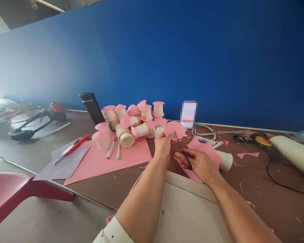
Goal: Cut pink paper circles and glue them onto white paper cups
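At far left, a red chair (12,190) beside the table (131,179); next, purple paper (48,168) partly over pink sheets (96,163), with a red box cutter (77,144) lying across the purple; farther back, a black bottle (90,104), leaning in view; then a cluster of paper cups (142,130), many with pink discs on their ends, some upright, others on their sides; in front of these, on the pink sheets, two markers (119,149); at centre, above the table, a pink paper circle (174,130), pinched in the left hand (163,145); at its lower edge, the blades of black-handled scissors (185,158), gripped in the right hand (200,164); whether biting into paper, impossible to tell; just beyond, a cut pink sheet (206,148) beside a cup on its side (226,160); farther right, a pink scrap (248,155), a black cable (271,173) and a thick pale roll (292,153).
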Motion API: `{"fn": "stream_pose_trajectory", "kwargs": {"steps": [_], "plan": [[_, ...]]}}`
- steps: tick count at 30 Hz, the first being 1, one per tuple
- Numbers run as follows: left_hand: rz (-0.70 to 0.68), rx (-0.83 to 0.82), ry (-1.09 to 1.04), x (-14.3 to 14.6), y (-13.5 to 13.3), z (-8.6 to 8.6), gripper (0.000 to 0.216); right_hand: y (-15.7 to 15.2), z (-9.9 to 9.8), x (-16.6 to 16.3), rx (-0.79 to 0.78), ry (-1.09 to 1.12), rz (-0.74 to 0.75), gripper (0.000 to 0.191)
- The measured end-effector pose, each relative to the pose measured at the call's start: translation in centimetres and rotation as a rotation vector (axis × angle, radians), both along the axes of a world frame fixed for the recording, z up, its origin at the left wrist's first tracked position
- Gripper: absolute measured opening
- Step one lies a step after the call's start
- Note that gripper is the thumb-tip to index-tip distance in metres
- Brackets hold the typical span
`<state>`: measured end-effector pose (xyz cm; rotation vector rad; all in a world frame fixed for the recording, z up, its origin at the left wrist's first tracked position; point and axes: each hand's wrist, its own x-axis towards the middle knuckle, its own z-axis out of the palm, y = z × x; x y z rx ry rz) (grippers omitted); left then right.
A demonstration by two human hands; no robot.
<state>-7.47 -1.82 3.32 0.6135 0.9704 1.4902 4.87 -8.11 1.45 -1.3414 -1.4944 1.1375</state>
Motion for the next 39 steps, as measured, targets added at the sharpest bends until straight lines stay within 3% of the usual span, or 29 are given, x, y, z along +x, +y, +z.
{"fn": "stream_pose_trajectory", "kwargs": {"steps": [5, 19, 27, 36, 39], "plan": [[-0.001, -0.015, 0.002, 0.0, -0.1, 0.2, 0.013, 0.0, 0.0, 0.1, 0.017, -0.044, -0.028, 0.052], [-0.005, -0.017, 0.004, 0.0, 0.0, -0.1, 0.012, 0.5, -0.7, 0.4, -0.045, 0.019, -0.028, 0.044], [-0.005, -0.026, 0.016, 0.0, 0.0, -0.1, 0.012, 0.1, 0.0, 0.0, -0.054, 0.011, -0.03, 0.04], [0.01, -0.035, 0.057, 0.0, 0.1, -0.3, 0.016, -0.4, 1.2, 0.5, 0.025, -0.411, -0.099, 0.033], [0.022, -0.049, 0.079, 0.0, 0.2, -0.4, 0.014, -0.9, 2.6, 0.8, 0.027, -0.512, -0.254, 0.039]]}}
